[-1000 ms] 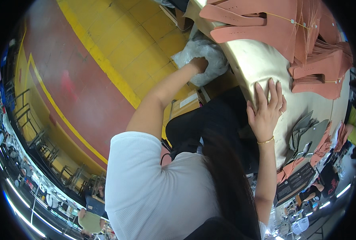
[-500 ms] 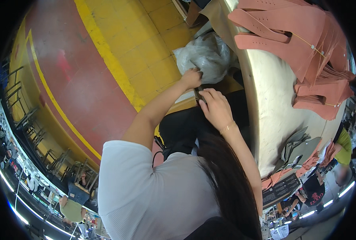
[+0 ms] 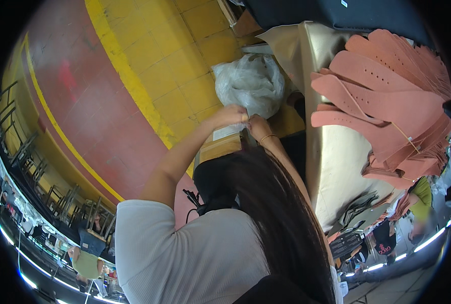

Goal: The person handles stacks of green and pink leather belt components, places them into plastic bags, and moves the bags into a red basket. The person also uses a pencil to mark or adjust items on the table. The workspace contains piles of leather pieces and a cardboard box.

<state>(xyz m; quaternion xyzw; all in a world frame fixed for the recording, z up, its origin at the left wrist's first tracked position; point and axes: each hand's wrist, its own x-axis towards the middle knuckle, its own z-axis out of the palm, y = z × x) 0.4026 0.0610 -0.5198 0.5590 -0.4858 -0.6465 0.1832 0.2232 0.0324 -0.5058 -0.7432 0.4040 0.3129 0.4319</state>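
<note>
Down beside the table, my left hand (image 3: 232,116) and my right hand (image 3: 258,127) meet with fingers closed. A small bit of clear, shiny material shows at the left fingertips; what either hand grips is too small to make out. Just beyond them lies a crumpled clear plastic bag (image 3: 251,83), bulky and whitish. Under my left wrist there is a white sheet of paper (image 3: 227,131), next to a light wooden edge (image 3: 220,148). My long hair hides part of my right forearm.
On my right stands a table with a pale, shiny cover (image 3: 332,167). Stacks of salmon-pink cut pieces (image 3: 387,109) lie on it, with grey-green pieces (image 3: 354,210) nearer. Metal-framed stools (image 3: 66,202) and a person in green (image 3: 88,263) are at the left.
My left hand has moved down and slightly left, off the bag's near edge. My right hand has turned and closed, coming up against the left. The whole view has shifted too.
</note>
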